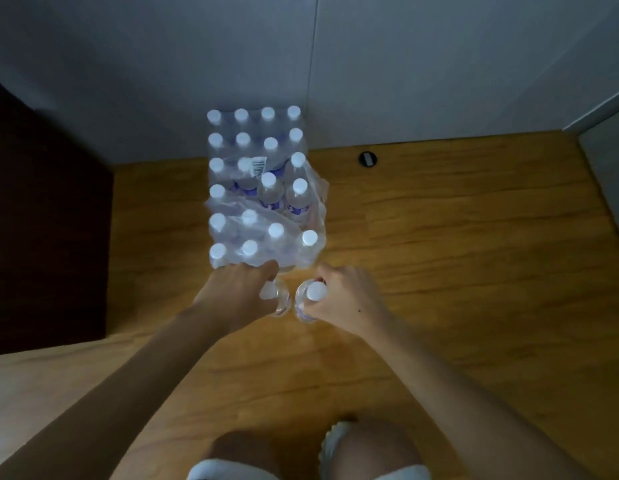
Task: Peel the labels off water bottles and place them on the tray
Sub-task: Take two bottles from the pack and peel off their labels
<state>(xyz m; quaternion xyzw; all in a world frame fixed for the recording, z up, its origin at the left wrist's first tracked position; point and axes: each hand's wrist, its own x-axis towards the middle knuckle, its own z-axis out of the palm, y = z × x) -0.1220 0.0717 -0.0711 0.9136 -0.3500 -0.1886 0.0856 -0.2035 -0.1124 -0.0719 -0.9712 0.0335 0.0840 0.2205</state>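
Left hand (237, 292) closed round one upright water bottle (278, 299), right hand (342, 296) closed round a second bottle (310, 301), both on wooden floor (439, 271), just before torn shrink-wrapped bottle pack (256, 188), labels still on.

Both bare forearms reach up from the lower corners toward mid-frame. The left hand (240, 292) and right hand (342, 296) sit side by side, knuckles up, fingers curled closed in grips.

A home room: wood-look floor (439, 271), plain pale walls (162, 64), bare knees (367, 445) in view
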